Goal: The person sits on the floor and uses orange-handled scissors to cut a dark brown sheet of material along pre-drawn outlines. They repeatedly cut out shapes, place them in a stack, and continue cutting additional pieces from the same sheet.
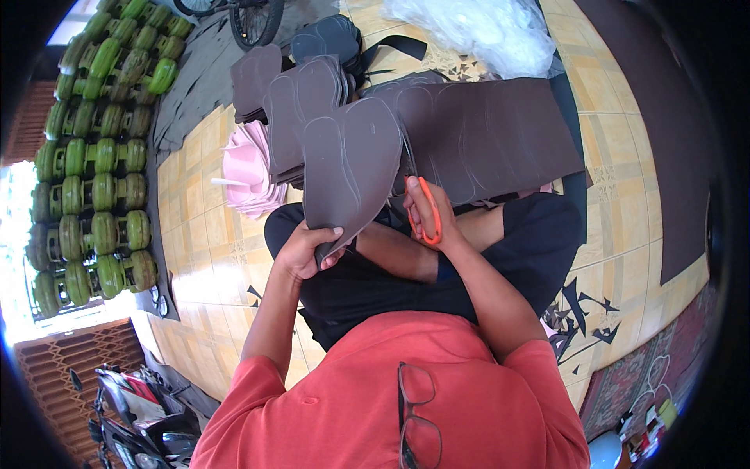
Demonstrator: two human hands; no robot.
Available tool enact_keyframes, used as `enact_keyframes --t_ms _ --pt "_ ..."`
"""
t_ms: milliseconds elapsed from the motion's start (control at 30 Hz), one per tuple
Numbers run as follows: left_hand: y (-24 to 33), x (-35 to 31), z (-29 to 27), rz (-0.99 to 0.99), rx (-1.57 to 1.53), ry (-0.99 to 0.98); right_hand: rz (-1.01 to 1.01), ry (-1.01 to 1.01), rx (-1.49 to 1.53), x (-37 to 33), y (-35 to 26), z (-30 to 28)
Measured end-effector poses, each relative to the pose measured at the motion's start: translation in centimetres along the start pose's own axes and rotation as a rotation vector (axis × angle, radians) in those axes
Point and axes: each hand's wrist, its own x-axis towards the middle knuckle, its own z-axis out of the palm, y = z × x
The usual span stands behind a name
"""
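Note:
My left hand (308, 250) grips the lower corner of a dark brown sheet piece (348, 160), thumb on top. Pale sole-shaped outlines are drawn on it. My right hand (444, 205) is closed round orange-handled scissors (436, 225), whose blades point away from me along the piece's right edge. Beyond and to the right of the blades spreads a wider dark brown sheet (492, 137) with similar outlines. Whether the two are still joined near the blades I cannot tell. Behind the held piece lies a stack of outlined brown pieces (301, 98).
Pink sheets (248, 168) are piled left of my crossed legs. Dark offcuts (582, 309) litter the tiles at right. Clear plastic (484, 31) lies at the back. Green gas cylinders (101, 160) line the left, with a motorbike (141, 422) at lower left. A brown roll-out sheet (664, 117) covers the right.

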Motion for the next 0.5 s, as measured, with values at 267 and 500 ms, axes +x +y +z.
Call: enact_keyframes --t_ms 267,500 --pt "-0.1 -1.4 -0.8 -0.010 0.035 -0.008 0.014 -0.004 0.013 1.1 -1.5 0.0" --pt "0.4 -2.3 -2.2 0.004 0.034 -0.026 0.006 0.006 -0.070 1.7 -2.8 0.0"
